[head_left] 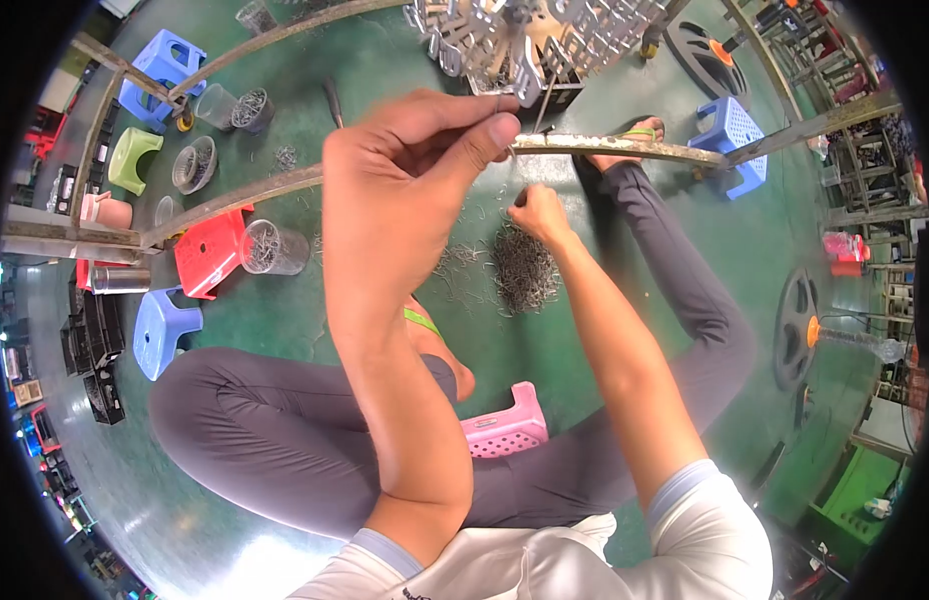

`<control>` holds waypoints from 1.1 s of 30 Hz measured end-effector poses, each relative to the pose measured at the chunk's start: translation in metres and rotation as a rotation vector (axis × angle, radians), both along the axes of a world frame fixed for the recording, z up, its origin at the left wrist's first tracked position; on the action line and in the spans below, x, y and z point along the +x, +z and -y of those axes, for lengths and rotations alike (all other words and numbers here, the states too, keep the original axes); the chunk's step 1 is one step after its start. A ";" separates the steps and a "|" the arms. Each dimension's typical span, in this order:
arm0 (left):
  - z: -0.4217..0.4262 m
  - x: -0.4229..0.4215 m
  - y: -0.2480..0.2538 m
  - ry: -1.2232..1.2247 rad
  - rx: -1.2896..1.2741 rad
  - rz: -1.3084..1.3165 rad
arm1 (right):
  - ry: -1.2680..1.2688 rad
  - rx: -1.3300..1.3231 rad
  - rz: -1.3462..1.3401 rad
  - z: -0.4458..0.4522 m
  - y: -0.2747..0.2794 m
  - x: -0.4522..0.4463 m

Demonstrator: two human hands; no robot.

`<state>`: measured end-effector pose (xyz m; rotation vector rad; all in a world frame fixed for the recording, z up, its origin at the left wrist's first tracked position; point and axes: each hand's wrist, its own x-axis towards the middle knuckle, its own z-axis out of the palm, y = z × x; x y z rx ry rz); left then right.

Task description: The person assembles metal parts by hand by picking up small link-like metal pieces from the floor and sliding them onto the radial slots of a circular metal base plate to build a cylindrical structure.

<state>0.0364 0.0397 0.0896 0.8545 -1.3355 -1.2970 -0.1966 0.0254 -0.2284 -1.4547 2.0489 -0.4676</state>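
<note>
My left hand (410,175) is raised close to the camera, thumb and forefinger pinched on what looks like a thin wire hook (512,152), mostly hidden by the fingertips. Just beyond those fingertips hangs a cluster of flat silver metal parts (528,80). Lower down, my right hand (542,214) is closed over the near part of the floor, at the top of a heap of small wire hooks (526,272). Whatever its fingers hold is hidden. More loose hooks (463,258) lie scattered to the left of the heap.
A worn metal frame bar (625,147) crosses behind my hands. Plastic tubs of hooks (273,248) stand at left, among a red stool (211,252), blue stool (167,330) and green stool (135,160). Another blue stool (731,145) is at right. I sit above a pink stool (510,425).
</note>
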 end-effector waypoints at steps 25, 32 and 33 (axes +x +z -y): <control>-0.008 0.004 0.015 -0.028 0.046 0.086 | 0.226 0.028 -0.280 0.008 -0.028 0.019; -0.005 0.006 0.013 -0.052 0.053 0.107 | 0.094 0.042 -0.196 0.017 -0.033 0.024; -0.004 0.007 0.013 -0.050 0.053 0.104 | -0.011 0.032 -0.135 0.016 -0.028 0.024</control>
